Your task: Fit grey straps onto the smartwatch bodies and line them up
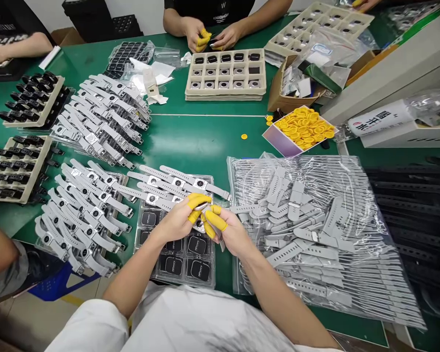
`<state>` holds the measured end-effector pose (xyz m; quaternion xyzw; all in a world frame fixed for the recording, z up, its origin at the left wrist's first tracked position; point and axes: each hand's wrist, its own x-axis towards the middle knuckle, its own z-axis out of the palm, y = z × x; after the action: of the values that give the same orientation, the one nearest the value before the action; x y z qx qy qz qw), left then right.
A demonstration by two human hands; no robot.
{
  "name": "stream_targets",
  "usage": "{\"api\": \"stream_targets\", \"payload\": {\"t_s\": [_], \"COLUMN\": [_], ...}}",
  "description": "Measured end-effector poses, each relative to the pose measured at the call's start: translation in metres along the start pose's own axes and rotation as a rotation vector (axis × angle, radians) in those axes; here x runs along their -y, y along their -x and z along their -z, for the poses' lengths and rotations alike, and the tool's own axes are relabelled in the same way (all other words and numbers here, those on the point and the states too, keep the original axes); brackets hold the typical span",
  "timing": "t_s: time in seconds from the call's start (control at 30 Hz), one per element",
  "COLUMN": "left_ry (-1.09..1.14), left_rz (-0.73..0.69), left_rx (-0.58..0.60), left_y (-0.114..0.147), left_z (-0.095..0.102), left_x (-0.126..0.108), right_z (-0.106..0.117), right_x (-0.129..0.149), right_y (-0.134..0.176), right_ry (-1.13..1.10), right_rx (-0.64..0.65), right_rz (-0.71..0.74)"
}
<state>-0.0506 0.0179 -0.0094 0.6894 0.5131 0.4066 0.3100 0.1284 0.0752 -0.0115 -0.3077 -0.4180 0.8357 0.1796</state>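
My left hand [180, 219], with yellow finger cots on its fingertips, is closed around a smartwatch body [201, 207], mostly hidden by the fingers. Close against it, my right hand [233, 231], also in yellow cots, pinches a light grey watch strap [216, 221] at the watch's side. Whether the strap is seated in the watch cannot be made out. Under both hands lies a clear plastic tray [211, 274] with black-faced watches in its pockets. Several watches with grey straps [178, 183] rest across its far end. Loose grey straps [297, 208] lie on a plastic bag at the right.
Strapped watches [91, 215] are piled at the left, with another pile [102, 117] behind. A box of yellow finger cots [303, 128] stands beyond the strap bag [385, 288]. Across the green table [190, 134], a co-worker's hands [220, 39] work behind a beige tray [225, 93].
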Motion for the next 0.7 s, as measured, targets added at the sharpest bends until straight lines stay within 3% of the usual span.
{"api": "stream_targets", "payload": {"t_s": [0.2, 0.57, 0.7], "left_ry": [-0.022, -0.056, -0.075], "left_rz": [-0.016, -0.005, 0.035], "left_rx": [0.022, -0.027, 0.042], "left_y": [0.0008, 0.0002, 0.0005], "left_z": [-0.0019, -0.0061, -0.0023], "left_x": [0.0001, -0.0037, -0.0085], "right_z": [-0.0006, -0.0007, 0.0014], "right_x": [0.0026, -0.0018, -0.0009], "right_y": [0.0007, -0.0012, -0.0012], "right_ry": [0.053, -0.148, -0.197], "right_rx": [0.069, -0.046, -0.055], "right_rz": [0.027, 0.009, -0.030]}}
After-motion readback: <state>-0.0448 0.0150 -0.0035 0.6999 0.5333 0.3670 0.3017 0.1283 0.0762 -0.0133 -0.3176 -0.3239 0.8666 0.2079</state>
